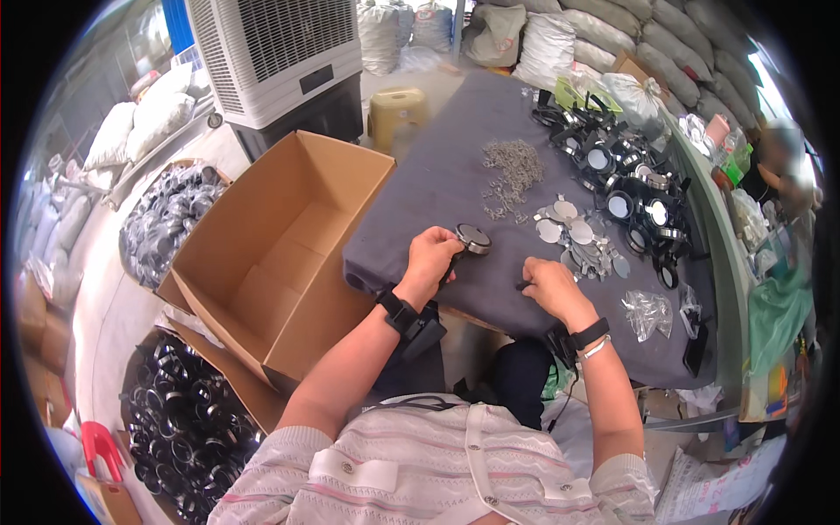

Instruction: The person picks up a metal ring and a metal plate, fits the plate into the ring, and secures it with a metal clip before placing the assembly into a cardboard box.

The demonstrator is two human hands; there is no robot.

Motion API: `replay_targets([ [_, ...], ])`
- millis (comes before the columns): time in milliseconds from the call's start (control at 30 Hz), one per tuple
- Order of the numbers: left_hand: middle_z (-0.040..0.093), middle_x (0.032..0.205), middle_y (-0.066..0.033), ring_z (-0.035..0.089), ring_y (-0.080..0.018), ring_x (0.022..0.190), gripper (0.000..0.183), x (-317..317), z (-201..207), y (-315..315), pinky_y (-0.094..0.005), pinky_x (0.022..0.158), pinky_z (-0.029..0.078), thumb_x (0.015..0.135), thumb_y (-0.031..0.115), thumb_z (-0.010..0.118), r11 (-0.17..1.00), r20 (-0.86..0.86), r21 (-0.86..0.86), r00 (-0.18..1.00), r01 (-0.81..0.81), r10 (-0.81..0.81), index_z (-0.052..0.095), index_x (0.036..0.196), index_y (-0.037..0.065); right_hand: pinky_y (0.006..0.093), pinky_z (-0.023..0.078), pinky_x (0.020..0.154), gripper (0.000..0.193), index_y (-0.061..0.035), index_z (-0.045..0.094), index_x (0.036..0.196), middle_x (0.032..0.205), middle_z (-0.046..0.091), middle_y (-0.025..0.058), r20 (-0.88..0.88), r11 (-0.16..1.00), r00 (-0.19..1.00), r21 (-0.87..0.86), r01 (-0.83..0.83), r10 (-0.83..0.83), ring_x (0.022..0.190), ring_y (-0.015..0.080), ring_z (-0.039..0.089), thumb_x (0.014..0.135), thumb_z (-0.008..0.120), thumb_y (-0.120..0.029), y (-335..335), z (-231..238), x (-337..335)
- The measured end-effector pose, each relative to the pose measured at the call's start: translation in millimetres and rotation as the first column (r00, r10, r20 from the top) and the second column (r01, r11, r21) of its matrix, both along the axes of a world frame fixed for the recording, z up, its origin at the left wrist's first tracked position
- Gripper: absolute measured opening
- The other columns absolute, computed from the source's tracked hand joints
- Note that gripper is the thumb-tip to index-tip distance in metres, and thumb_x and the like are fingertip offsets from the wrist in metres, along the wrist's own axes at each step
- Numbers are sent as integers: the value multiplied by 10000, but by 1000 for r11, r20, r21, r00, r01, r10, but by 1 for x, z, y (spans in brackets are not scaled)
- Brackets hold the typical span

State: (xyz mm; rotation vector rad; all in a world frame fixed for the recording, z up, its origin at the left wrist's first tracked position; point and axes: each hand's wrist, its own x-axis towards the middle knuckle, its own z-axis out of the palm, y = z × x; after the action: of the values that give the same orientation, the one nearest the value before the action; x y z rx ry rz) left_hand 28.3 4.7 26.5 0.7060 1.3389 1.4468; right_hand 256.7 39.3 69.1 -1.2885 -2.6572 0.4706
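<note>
Over the near left part of the cloth-covered table (420, 201), my left hand (432, 262) grips a round black watch-like piece (473, 239) with a silver rim. A black strap end hangs down through its fingers. My right hand (556, 290) is closed in a pinch a little to the right, low over the cloth. A small dark bit shows at its fingertips, too little to name. Just beyond that hand lies a pile of flat silver discs (579, 230). Farther back is a heap of small metal pieces (514, 169).
Many black strapped round pieces (617, 157) crowd the table's right side, near a clear plastic bag (647, 313). An open cardboard box (262, 262) stands left of the table. Beside it are containers of wrapped pieces (175, 214) and black rings (188, 420). An air cooler (276, 66) stands behind.
</note>
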Motion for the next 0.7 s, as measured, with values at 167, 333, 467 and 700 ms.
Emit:
replay_targets([
  [167, 569, 670, -51, 466, -109, 424, 71, -11, -4, -2, -252, 346, 347, 788, 19, 635, 986, 76, 65, 985, 151, -156, 583, 744, 35, 289, 498, 614, 159, 26, 586, 893, 785, 624, 88, -434, 924, 882, -382, 4, -183, 677, 186, 638, 756, 666, 19, -6, 11, -14],
  [333, 588, 676, -63, 479, -105, 443, 70, -17, -5, 4, -245, 353, 347, 773, 3, 640, 957, 96, 89, 954, 275, -284, 590, 726, 18, 244, 473, 622, 125, 0, 613, 850, 812, 608, 34, -696, 903, 709, -370, -218, -114, 670, 120, 588, 744, 680, 8, 0, -10, -37],
  [467, 599, 687, -70, 484, -105, 443, 59, -15, -1, 3, -241, 355, 346, 767, -5, 640, 954, 88, 73, 951, 292, -298, 596, 727, 1, 289, 469, 769, 155, -13, 621, 843, 849, 636, 54, -717, 977, 675, 35, -212, 173, 887, 154, 583, 709, 699, -4, 6, -24, -56],
  [700, 604, 682, -42, 479, -89, 465, 27, -16, -17, 5, -238, 391, 354, 767, 2, 634, 955, 44, 78, 956, 286, -290, 613, 751, 5, 281, 517, 695, 158, 1, 608, 894, 916, 679, 99, -696, 984, 716, -85, -159, 55, 804, 187, 657, 760, 690, -8, 6, -23, -66],
])
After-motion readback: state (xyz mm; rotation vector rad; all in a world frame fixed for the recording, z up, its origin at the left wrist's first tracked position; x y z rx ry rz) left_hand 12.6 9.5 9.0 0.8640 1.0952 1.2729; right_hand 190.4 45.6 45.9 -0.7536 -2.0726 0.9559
